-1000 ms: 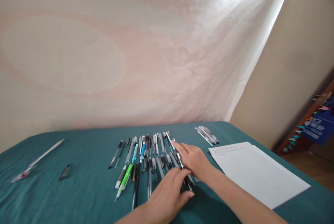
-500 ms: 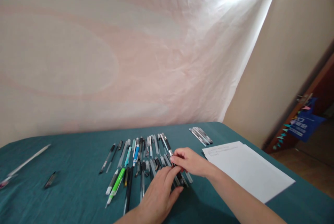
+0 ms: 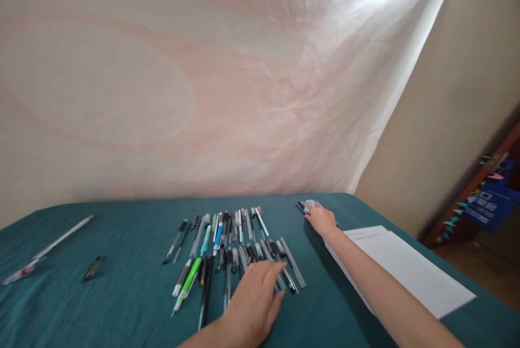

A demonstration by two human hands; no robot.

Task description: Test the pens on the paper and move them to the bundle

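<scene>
A row of several pens (image 3: pixel 227 240) lies on the teal tablecloth (image 3: pixel 122 294), among them a green one (image 3: pixel 190 276) and a blue one (image 3: pixel 218 235). My left hand (image 3: pixel 254 304) rests flat on the near right end of that row, fingers stretched over the pens. My right hand (image 3: pixel 323 221) reaches far to the right and lies on a small separate bunch of pens (image 3: pixel 305 205), fingers down on them; whether it grips one I cannot make out.
White paper sheets (image 3: pixel 406 272) lie right of my right arm. At far left lie a long white stick (image 3: pixel 65 237), a pink-tipped pen (image 3: pixel 22 272) and a short dark pen (image 3: pixel 91 268). A pale sheet hangs behind the table.
My right hand left the right end of the pen row, where it had pinched a pen, and moved right to the small bunch. My left hand stayed on the row.
</scene>
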